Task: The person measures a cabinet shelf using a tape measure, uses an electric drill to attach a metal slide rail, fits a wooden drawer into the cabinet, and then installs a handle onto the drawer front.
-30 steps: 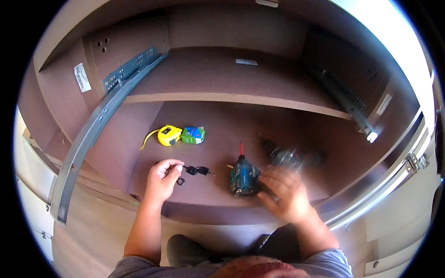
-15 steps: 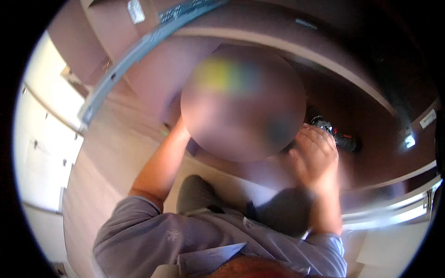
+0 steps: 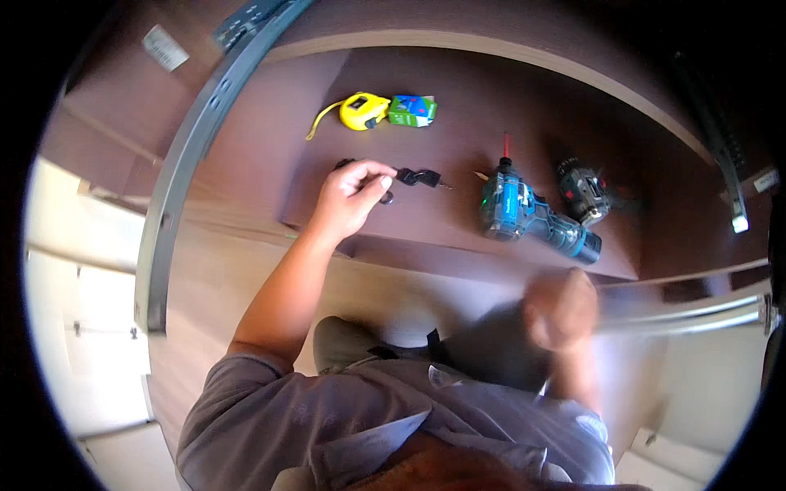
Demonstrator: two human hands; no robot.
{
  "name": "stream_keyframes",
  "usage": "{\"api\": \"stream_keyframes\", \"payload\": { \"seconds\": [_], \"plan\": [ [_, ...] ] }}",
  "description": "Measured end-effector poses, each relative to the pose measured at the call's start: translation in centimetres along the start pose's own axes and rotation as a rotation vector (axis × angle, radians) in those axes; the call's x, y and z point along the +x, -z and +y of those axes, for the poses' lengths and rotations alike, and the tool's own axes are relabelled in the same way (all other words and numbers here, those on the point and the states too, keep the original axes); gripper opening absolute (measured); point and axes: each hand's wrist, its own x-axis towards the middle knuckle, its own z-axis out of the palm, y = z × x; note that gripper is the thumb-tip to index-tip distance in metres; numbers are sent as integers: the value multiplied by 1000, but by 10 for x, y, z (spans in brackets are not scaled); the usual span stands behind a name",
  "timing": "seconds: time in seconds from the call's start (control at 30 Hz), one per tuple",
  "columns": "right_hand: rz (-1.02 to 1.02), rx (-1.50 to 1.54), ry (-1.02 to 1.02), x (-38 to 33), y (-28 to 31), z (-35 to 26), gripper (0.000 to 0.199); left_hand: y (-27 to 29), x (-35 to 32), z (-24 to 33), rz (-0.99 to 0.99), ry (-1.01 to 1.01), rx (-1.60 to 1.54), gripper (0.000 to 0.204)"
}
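While brown board (image 3: 458,147) bears the teal driver (image 3: 512,209), pale floor (image 3: 409,295) lies below.

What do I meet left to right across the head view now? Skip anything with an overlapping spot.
Left metal drawer rail → yellow tape measure → small green-and-blue box → teal power driver → right drawer rail.
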Motion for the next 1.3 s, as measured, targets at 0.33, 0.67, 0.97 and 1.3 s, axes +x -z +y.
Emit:
{"api": "stream_keyframes", "payload": {
  "seconds": [0.33,0.67,0.97,1.3],
  "plan": [
    [-940,307,-681,-63,-28,-95,49,7,8,-15,-113,-158,38,15],
    [500,-208,-161,-12,92,-326,51,0,4,-5,-120,-281,231,22],
    [87,-886,205,30,159,-376,51,7,12,-23,-44,-391,408,24],
    [-47,-1063,122,8,246,-372,50,2,-29,-20,65,-377,302,19]
  ]
}}
